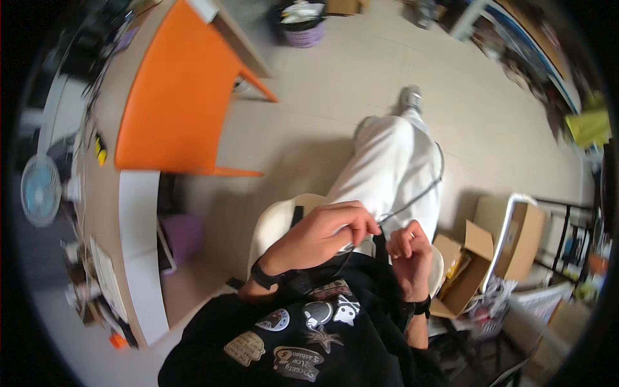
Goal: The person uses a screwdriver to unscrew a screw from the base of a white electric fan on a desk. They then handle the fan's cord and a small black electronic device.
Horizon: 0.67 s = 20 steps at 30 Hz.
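My left hand [325, 233] is over my lap, its fingers curled and pinched together. From its fingertips a thin dark cable [414, 201] runs across my white trousers and bends around the far knee. My right hand [411, 253] is closed close by, thumb and fingers drawn in; what they hold, if anything, I cannot make out. Between the hands a black strap [380, 246] hangs down to my black top. A thinner dark cord [346, 261] dangles beneath the left hand.
I sit on a cream chair [265, 226]. An orange chair [180, 97] stands at the left against a desk [106, 129], on which a small fan [41, 190] sits. Open cardboard boxes [476, 274] are at my right. A purple bin [304, 35] stands far ahead.
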Motion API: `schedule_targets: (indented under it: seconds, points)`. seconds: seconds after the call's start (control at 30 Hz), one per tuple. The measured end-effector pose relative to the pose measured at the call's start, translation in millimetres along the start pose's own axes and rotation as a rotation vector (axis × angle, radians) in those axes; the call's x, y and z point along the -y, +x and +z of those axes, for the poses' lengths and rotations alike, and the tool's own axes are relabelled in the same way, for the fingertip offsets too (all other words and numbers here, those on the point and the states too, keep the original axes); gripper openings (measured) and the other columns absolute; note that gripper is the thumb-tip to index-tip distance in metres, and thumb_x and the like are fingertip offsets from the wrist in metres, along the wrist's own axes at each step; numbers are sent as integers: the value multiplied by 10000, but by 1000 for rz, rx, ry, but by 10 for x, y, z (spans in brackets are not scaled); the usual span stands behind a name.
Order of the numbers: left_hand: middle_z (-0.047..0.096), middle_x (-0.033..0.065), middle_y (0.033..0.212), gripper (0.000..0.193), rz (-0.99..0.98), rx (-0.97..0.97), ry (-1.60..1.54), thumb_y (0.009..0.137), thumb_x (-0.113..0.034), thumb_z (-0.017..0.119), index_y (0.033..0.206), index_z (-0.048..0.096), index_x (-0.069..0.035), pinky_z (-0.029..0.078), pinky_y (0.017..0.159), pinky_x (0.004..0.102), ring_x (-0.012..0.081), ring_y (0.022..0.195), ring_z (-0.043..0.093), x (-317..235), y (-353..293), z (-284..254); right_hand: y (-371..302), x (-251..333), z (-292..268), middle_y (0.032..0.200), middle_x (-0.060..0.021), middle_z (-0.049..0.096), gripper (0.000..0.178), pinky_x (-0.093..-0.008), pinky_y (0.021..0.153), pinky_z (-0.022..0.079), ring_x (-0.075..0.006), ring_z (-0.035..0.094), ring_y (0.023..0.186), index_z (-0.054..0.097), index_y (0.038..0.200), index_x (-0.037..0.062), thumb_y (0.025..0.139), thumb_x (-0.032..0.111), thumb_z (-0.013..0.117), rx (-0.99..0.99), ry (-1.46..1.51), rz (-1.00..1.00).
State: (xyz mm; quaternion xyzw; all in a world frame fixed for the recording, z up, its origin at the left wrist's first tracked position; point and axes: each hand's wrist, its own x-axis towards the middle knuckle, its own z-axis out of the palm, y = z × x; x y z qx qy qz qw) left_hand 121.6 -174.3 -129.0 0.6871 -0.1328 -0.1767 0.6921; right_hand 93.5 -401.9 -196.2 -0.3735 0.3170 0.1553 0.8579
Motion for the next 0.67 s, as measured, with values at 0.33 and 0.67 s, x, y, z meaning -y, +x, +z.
schedule_targets:
  seconds: [0.33, 0.67]
  points:
    - [643, 199, 1023, 148, -130, -91, 8, 823, 87, 434, 730, 443, -27, 445, 942, 333, 252, 973, 609, 44, 10, 104, -18, 143, -22, 558, -6, 461, 239, -263, 561, 371, -121, 422, 537, 567, 886, 12, 703, -73, 439, 327, 71, 31]
    - [619, 185, 1010, 149, -132, 78, 148, 887, 16, 440, 757, 421, -53, 450, 967, 372, 235, 967, 591, -143, 232, 290, -137, 237, -213, 518, -5, 432, 275, -249, 511, 352, -112, 382, 478, 557, 863, 10, 680, -85, 376, 409, 168, -58]
